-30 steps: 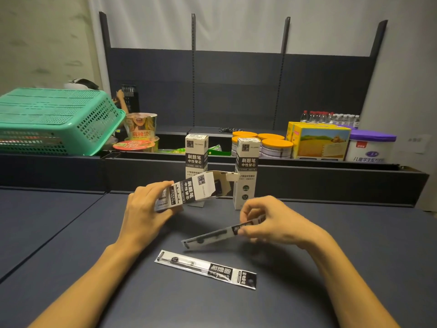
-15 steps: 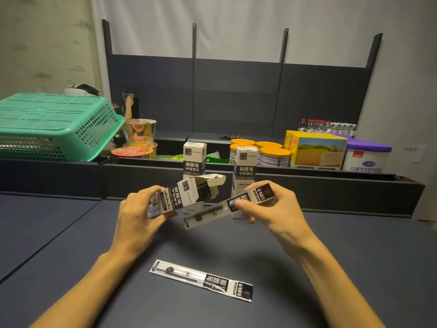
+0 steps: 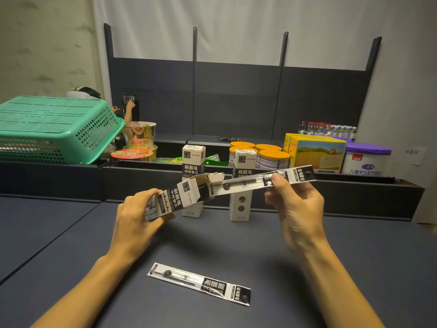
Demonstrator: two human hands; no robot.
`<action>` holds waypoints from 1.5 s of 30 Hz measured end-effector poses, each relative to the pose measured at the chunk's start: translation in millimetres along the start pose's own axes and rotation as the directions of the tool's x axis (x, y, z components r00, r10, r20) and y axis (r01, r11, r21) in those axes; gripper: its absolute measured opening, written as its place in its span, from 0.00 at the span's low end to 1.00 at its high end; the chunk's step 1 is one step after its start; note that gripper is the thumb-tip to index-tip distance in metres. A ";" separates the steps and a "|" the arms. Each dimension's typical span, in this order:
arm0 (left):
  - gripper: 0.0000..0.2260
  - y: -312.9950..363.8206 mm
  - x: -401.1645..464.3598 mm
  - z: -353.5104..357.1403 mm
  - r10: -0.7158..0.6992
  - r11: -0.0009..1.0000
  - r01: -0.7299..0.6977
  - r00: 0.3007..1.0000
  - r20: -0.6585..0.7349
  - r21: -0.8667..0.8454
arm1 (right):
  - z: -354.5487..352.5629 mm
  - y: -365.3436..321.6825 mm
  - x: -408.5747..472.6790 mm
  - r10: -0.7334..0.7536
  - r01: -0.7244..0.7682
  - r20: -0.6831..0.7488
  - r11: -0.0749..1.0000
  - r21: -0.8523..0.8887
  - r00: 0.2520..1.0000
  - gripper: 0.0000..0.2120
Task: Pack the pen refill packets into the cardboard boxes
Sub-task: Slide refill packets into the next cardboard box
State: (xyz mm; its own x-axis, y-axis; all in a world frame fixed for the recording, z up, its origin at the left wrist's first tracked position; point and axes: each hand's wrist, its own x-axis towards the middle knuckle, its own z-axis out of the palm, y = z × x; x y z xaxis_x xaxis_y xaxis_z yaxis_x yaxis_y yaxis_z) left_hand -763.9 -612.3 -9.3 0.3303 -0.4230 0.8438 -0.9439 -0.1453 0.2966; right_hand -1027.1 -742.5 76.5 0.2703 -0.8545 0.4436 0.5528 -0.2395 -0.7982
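Head view: at centre frame, the left hand (image 3: 139,216) grips an open cardboard box (image 3: 176,199) tilted on its side, while the right hand (image 3: 293,204) pinches a pen refill packet (image 3: 264,182) near its far end, the leading tip at the box mouth. A second packet (image 3: 199,283) lies flat on the dark table (image 3: 354,256), lower centre; two closed boxes (image 3: 243,183) stand upright behind. The packet looks light, thin and floppy, likely best pinched near the printed header.
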 end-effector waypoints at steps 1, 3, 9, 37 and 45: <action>0.28 -0.6 -0.2 0.4 -0.001 1.000 0.001 1.000 0.002 0.001 | 0.0 0.4 0.0 -0.005 0.005 0.000 1.000 -0.003 1.000 0.02; 0.28 -1.6 -0.1 1.1 -0.003 1.000 0.003 1.000 0.000 -0.001 | 1.0 0.2 -0.7 -0.009 0.009 0.000 1.000 -0.006 1.000 0.07; 0.27 -3.0 -0.1 2.8 0.003 1.000 -0.003 1.000 0.018 -0.020 | 2.1 1.8 -1.7 0.005 -0.005 -0.001 1.000 -0.024 1.000 0.04; 0.32 -0.6 -2.2 2.4 0.091 0.996 -0.092 0.992 0.084 0.007 | 20.8 33.8 -24.0 0.129 -0.017 0.357 0.954 -0.299 0.925 0.02; 0.30 -1.8 -1.9 3.0 0.069 0.998 -0.069 0.995 0.071 -0.005 | 12.5 21.6 -11.0 -0.079 0.092 0.079 0.978 -0.185 0.994 0.07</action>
State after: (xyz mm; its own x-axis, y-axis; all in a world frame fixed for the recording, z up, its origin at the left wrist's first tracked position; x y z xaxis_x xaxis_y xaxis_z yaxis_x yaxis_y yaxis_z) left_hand -762.9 -613.9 -12.8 0.2633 -0.4940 0.8286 -0.9644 -0.1113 0.2401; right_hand -1008.3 -732.5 59.5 0.2872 -0.7940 0.5358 0.4200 -0.3984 -0.8154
